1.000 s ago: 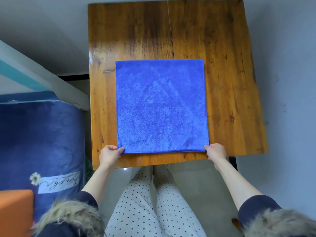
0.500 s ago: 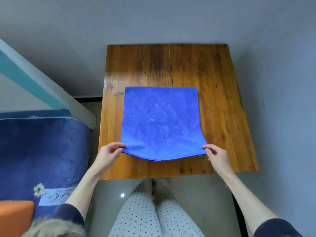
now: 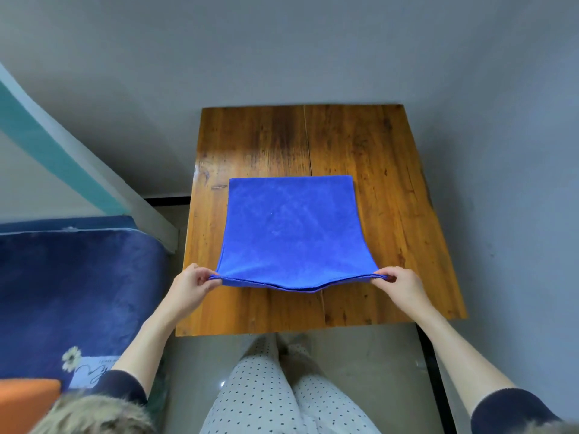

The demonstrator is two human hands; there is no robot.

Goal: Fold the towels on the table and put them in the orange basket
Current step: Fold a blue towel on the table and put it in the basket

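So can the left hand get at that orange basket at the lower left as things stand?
Probably not right away. The left hand is pinching the near left corner of the blue towel, as the right hand does the other. Only a corner of the orange basket shows, low beside the left arm, seemingly unobstructed.

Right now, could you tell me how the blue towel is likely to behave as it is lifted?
The blue towel is probably floppy: its near edge sags between the left hand and right hand. It is likely light, since fingertip pinches raise it. Its layers may slip apart.
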